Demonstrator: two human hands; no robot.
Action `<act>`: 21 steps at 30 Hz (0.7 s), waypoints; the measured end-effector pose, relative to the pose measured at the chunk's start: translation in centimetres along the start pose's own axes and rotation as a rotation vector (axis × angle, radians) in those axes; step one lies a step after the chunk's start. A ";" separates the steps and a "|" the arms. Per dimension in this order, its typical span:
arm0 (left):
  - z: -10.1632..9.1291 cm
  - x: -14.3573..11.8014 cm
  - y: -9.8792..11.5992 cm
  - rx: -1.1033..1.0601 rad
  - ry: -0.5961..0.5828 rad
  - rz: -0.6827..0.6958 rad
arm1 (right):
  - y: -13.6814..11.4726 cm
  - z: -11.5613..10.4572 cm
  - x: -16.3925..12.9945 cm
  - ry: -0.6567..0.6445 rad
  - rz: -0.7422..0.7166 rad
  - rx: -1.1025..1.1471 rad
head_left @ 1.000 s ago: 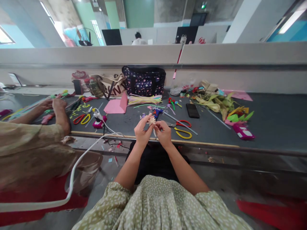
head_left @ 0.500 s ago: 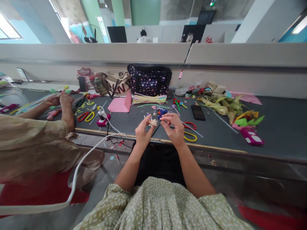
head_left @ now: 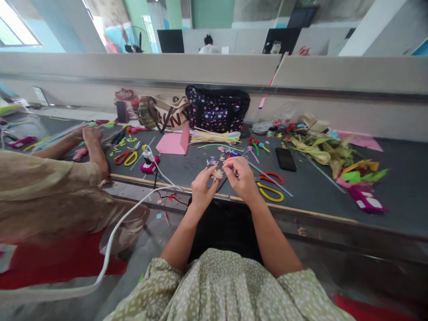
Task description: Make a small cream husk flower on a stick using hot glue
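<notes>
Left hand (head_left: 202,189) pinches small straw flower (head_left: 217,174) over near edge of dark counter (head_left: 384,196); right hand (head_left: 242,176) fingers curled, touching it. Beyond: yellow scissors (head_left: 269,191), black phone (head_left: 285,158), pink paper (head_left: 173,142), polka-dot bag (head_left: 217,109). Co-worker's hand (head_left: 91,133) far left. Grey partition wall (head_left: 133,71) behind.

Green top w/ white specks, bare forearms, black lap.
</notes>
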State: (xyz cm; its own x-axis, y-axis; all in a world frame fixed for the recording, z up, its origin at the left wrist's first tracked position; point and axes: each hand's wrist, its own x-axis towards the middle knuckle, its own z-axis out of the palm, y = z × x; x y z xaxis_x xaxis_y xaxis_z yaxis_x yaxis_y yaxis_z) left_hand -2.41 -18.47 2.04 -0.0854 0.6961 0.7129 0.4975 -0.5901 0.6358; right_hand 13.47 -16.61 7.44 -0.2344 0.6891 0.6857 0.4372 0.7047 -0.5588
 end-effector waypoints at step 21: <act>-2.7 -0.3 -0.6 0.097 0.015 0.006 | -0.7 1.5 1.4 -0.137 -0.116 -0.033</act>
State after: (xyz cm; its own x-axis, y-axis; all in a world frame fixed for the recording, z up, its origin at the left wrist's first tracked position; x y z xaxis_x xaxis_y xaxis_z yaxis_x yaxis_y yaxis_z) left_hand -5.04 -19.43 2.23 -0.0946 0.6864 0.7210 0.5790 -0.5512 0.6008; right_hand 11.56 -15.93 8.13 -0.4002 0.6216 0.6734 0.4281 0.7765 -0.4623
